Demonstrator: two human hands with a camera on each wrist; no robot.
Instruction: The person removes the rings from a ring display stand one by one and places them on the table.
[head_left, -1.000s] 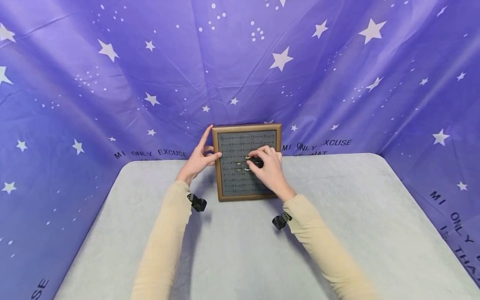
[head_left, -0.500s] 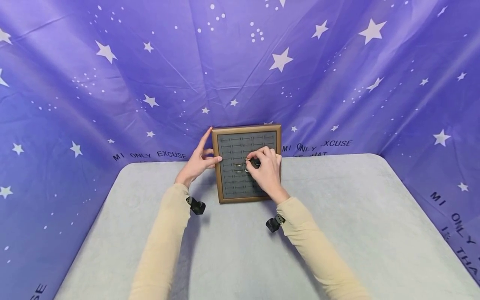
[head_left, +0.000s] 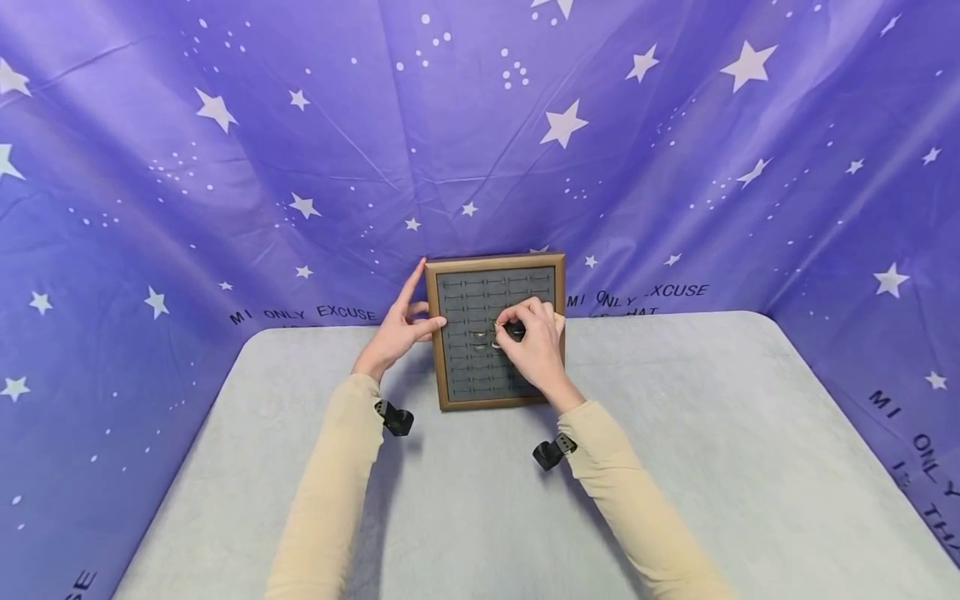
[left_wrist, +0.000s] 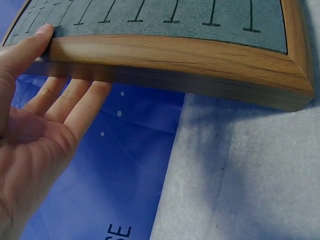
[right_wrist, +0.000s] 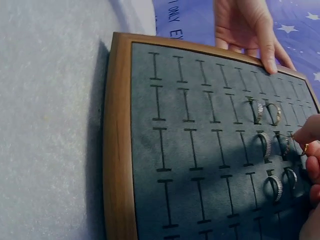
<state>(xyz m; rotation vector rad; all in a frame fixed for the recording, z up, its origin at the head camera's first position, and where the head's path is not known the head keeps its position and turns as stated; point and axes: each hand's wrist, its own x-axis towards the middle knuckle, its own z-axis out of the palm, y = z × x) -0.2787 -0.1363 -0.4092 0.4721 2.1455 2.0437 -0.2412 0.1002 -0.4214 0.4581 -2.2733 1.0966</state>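
Observation:
A ring display board (head_left: pixel 468 379), grey padded and slotted with a wooden frame, stands leaning back at the table's far edge. My left hand (head_left: pixel 397 335) grips its left side, thumb on the front and fingers behind, as the left wrist view also shows. My right hand (head_left: pixel 536 346) is at the middle of the panel. Its thumb and index finger pinch a gold ring (right_wrist: pixel 305 149) close to the slots. Several rings sit in nearby slots, among them a silver stone-set ring (right_wrist: pixel 267 145) and a gold-toned ring (right_wrist: pixel 278 115). My right fingers hide part of the panel.
The board rests on a table with a pale grey cloth (head_left: pixel 465 500). Behind and beside it hangs a purple curtain (head_left: pixel 465 125) with white stars and lettering. Black wrist cameras (head_left: pixel 553 451) hang near both sleeves.
My right wrist has shifted slightly left, and the thumb and index finger have drawn closer together on the gold ring at the panel. My left hand keeps its grip on the board.

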